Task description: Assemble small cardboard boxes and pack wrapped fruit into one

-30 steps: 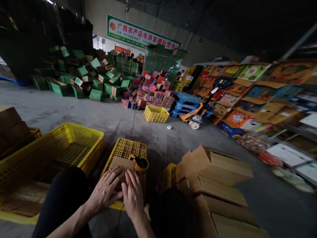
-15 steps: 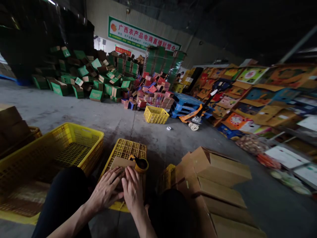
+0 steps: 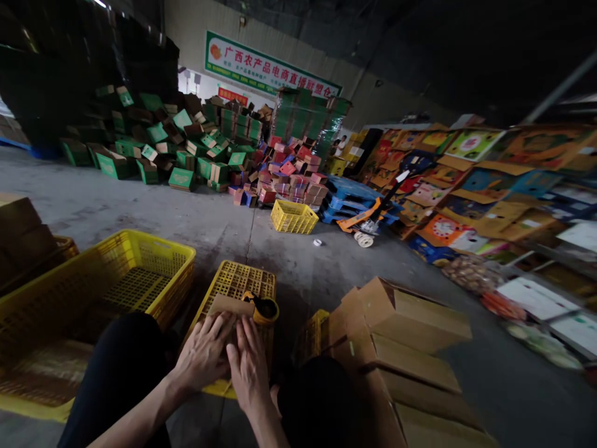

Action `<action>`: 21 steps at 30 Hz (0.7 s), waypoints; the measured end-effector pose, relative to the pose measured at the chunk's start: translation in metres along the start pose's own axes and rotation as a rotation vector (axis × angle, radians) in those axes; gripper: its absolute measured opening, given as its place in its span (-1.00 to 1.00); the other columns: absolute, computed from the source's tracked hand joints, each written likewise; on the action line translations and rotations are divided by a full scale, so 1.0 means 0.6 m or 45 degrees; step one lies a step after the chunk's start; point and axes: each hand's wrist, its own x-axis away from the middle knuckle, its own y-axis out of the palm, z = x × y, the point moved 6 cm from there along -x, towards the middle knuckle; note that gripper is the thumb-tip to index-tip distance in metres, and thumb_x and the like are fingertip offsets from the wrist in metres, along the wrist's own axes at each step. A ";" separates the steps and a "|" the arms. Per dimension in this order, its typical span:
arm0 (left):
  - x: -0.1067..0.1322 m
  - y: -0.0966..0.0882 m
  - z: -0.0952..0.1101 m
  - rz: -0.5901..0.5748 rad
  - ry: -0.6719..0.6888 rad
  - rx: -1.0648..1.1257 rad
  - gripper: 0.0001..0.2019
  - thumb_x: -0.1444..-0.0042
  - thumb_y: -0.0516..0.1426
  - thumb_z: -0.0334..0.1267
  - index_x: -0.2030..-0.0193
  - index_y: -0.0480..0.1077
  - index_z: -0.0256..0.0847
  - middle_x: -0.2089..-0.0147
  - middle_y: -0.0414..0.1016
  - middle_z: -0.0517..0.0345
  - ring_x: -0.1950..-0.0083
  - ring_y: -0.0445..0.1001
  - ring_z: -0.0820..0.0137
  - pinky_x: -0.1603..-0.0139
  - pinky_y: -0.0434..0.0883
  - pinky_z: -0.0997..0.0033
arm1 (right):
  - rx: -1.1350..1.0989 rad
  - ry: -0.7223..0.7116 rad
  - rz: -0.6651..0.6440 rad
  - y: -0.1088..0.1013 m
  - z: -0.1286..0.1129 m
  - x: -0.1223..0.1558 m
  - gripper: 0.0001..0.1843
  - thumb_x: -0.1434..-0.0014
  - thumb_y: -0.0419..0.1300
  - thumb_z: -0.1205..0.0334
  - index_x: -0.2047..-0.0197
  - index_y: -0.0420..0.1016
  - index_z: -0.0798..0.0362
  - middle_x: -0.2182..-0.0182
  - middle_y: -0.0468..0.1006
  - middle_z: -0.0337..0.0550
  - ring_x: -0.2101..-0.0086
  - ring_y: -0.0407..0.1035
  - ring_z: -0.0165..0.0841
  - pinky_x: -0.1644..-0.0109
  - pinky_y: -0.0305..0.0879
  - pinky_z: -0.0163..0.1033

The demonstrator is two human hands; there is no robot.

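Note:
Both my hands press down on a small brown cardboard box (image 3: 232,304) that rests on an upturned yellow plastic crate (image 3: 249,277). My left hand (image 3: 205,350) lies over the left part of the box, fingers stretched out. Beside it, my right hand (image 3: 249,358) rests on the right part, fingers extended forward and the thumb pointing toward the left hand. Most of the box is hidden beneath the hands. A yellow tape dispenser (image 3: 265,309) with dark tape stands on the crate, just past the right fingertips.
A large yellow crate (image 3: 161,250) stands on my left. Stacked brown cartons (image 3: 422,323) are close on my right. Farther off are a small yellow crate (image 3: 293,218), an orange pallet jack (image 3: 361,219), blue pallets (image 3: 347,190) and heaps of green boxes (image 3: 181,178).
Both hands have slid slightly back toward me over the cardboard box, showing a little more of its far edge. The tape dispenser and crates stay in place.

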 end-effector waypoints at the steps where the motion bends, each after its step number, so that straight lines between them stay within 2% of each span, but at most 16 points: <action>1: -0.003 0.003 0.000 -0.022 -0.014 -0.003 -0.21 -0.03 0.16 -0.23 -0.47 0.20 -0.13 -0.41 0.33 -0.08 -0.36 0.27 -0.01 -0.22 0.31 0.09 | -0.001 0.011 0.001 -0.001 0.000 0.002 -0.40 -0.49 -0.04 0.08 -0.51 0.07 0.00 -0.42 0.26 -0.05 -0.37 0.20 -0.15 -0.35 0.36 0.00; 7: -0.002 0.012 -0.002 -0.055 0.014 -0.038 -0.12 0.02 0.20 -0.18 -0.50 0.13 -0.16 -0.49 0.23 -0.10 -0.43 0.20 -0.03 -0.28 0.26 0.07 | 0.022 0.042 -0.010 -0.003 0.001 -0.012 -0.44 -0.48 -0.03 0.05 -0.46 0.22 0.02 -0.37 0.35 -0.05 -0.34 0.26 -0.13 -0.34 0.36 0.03; 14: 0.019 0.004 -0.005 0.071 0.214 0.004 0.01 -0.05 0.25 0.23 -0.53 0.04 -0.25 -0.53 0.11 -0.18 -0.51 0.11 -0.02 -0.42 0.14 0.08 | 0.024 0.064 -0.017 -0.002 0.005 -0.037 -0.47 -0.49 -0.03 0.03 -0.40 0.33 0.07 -0.33 0.40 -0.02 -0.32 0.29 -0.14 -0.35 0.34 0.01; 18: 0.021 0.006 -0.010 0.106 0.255 0.011 0.00 -0.05 0.23 0.28 -0.50 0.11 -0.28 -0.54 0.09 -0.23 -0.52 0.10 -0.05 -0.44 0.14 0.03 | 0.024 0.066 -0.028 0.001 0.006 -0.052 -0.48 -0.50 -0.04 0.05 -0.36 0.37 0.13 -0.32 0.41 0.04 -0.32 0.28 -0.16 -0.37 0.31 -0.02; 21: 0.024 0.008 -0.010 0.140 0.290 0.025 -0.01 -0.06 0.23 0.24 -0.50 0.09 -0.33 -0.52 0.11 -0.29 -0.52 0.10 -0.09 -0.42 0.19 -0.01 | 0.023 0.069 -0.043 0.006 -0.001 -0.056 -0.47 -0.50 -0.05 0.05 -0.37 0.35 0.13 -0.33 0.39 0.07 -0.34 0.25 -0.12 -0.38 0.29 0.04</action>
